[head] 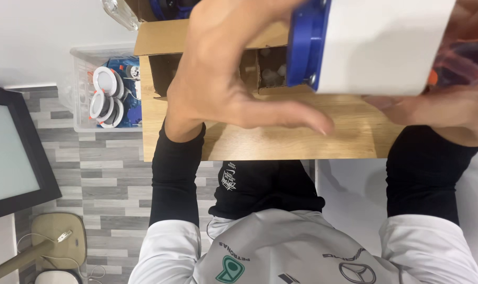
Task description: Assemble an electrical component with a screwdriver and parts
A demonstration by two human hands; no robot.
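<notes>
Item, upper right of the frame: a white cylindrical container (pixel 383 44) with a blue ring-shaped end (pixel 302 42), held on its side close to the camera, blue end toward the frame's centre.

Right hand (pixel 439 108), right edge of the frame: lies under and behind the container, palm against its white wall, grasping it; the fingertips are mostly hidden by the cylinder.

Left hand (pixel 223 73), upper centre: fingers spread and released, thumb stretched rightward along the container's lower edge. The upper fingers run toward the blue end; whether they touch it cannot be told. Black sleeves cover both forearms.

Wooden table (pixel 281 142), centre of the frame: light grain, beneath both hands.

Cardboard box (pixel 165 39), upper centre, standing on the table's far part, flaps open, with dividers and pale round items dimly visible inside.

Clear plastic bin (pixel 83 89), upper left beside the table, on the floor: holds white round fixtures with blue packaging.

Black-framed panel (pixel 12 152), left edge, pale surface, resting over grey plank flooring.

Beige pad (pixel 60 239) with a cable, lower left corner.

The person's grey-white shirt fills the lower centre.
</notes>
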